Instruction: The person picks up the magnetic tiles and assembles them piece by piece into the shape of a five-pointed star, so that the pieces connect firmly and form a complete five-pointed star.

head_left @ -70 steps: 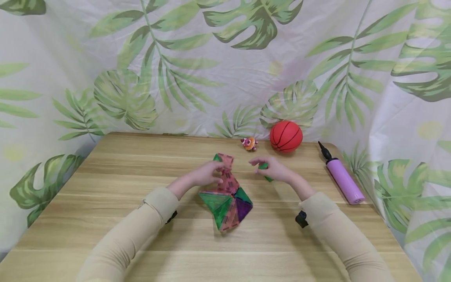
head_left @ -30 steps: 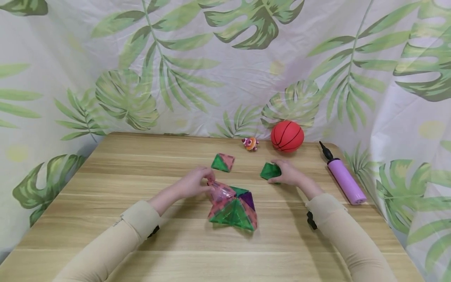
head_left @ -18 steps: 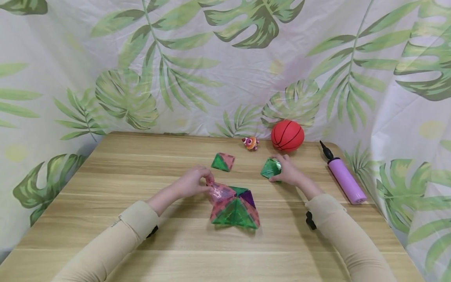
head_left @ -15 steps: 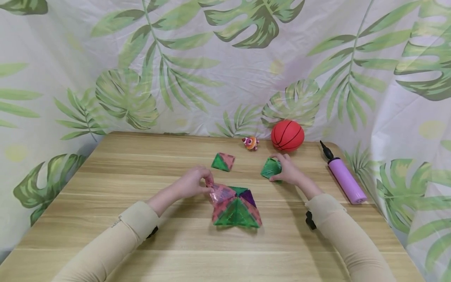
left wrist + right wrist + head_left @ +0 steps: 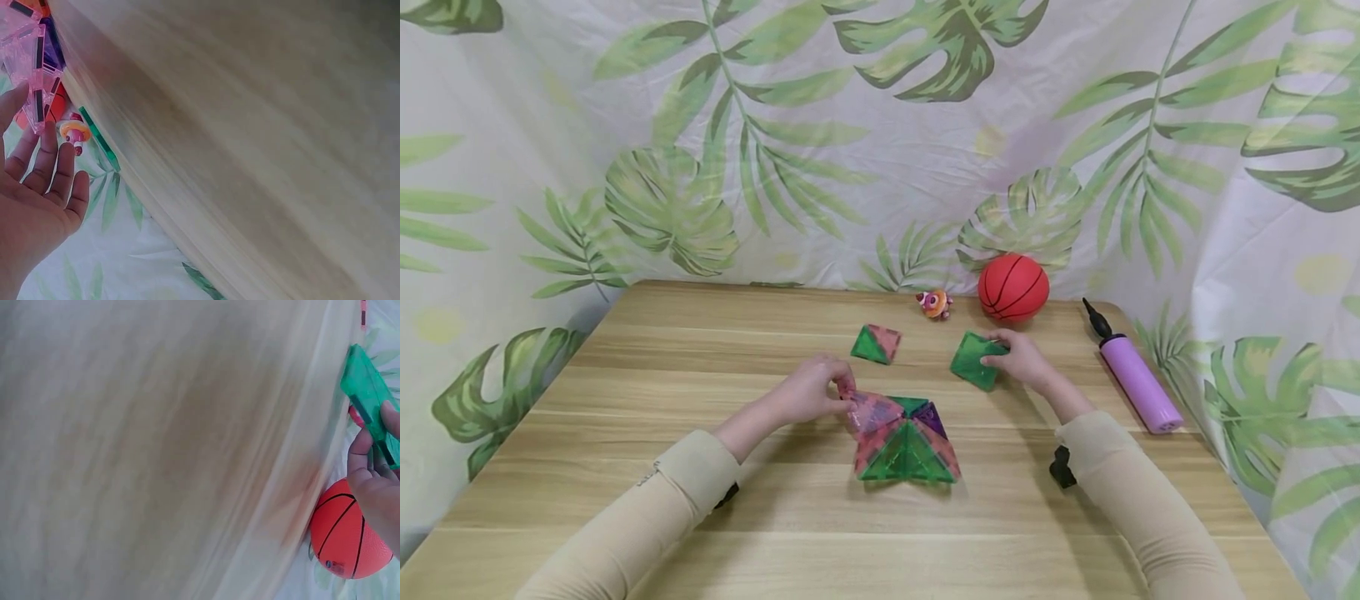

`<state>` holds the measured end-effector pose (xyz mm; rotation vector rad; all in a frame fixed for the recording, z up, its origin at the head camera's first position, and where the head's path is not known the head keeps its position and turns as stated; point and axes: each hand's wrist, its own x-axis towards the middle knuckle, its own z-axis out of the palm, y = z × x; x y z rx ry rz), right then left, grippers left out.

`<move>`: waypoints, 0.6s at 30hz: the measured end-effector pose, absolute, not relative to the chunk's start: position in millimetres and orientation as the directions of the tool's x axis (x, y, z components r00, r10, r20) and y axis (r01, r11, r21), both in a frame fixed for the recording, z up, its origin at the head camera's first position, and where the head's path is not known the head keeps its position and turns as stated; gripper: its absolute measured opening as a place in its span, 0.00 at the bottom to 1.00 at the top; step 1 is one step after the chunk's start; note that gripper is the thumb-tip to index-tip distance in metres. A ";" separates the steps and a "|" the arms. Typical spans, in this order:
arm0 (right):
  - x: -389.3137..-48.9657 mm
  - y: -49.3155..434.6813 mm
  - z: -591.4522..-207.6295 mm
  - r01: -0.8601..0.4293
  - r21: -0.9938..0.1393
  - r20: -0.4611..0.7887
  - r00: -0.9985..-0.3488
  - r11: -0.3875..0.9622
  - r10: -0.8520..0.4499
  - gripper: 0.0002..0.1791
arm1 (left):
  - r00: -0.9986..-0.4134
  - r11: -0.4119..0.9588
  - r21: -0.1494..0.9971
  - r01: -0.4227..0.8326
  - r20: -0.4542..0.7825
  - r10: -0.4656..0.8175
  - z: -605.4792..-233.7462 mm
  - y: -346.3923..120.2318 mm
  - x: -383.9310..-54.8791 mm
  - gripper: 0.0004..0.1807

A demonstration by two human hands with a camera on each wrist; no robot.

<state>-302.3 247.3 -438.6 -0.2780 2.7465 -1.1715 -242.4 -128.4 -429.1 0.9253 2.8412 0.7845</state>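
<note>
A structure of translucent magnetic tiles, with pink, green and purple triangles, stands mid-table. My left hand pinches a pink tile at its left side; in the left wrist view the thumb and fingertips meet on that pink tile, the other fingers loosely bent. To the right, my right hand grips a green magnetic tile by its right edge, tilted up. In the right wrist view the thumb lies on the green tile with fingers behind it. Whether it is one tile or two stacked, I cannot tell.
A flat square of one green and one pink triangle tile lies behind the structure. At the back are a small pink-and-orange toy figure and a red toy basketball. A purple hand pump lies along the right edge.
My left hand has moved to the structure's left side, and the structure has turned. The right hand has taken hold of the green tile and tilted it up towards the camera.
</note>
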 end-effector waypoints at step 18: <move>-291.2 204.0 -404.2 -0.069 -0.884 -0.083 -0.950 0.463 -0.300 0.26 | -0.808 0.648 0.563 0.513 0.061 0.587 -403.6 -112.5 -266.1 0.09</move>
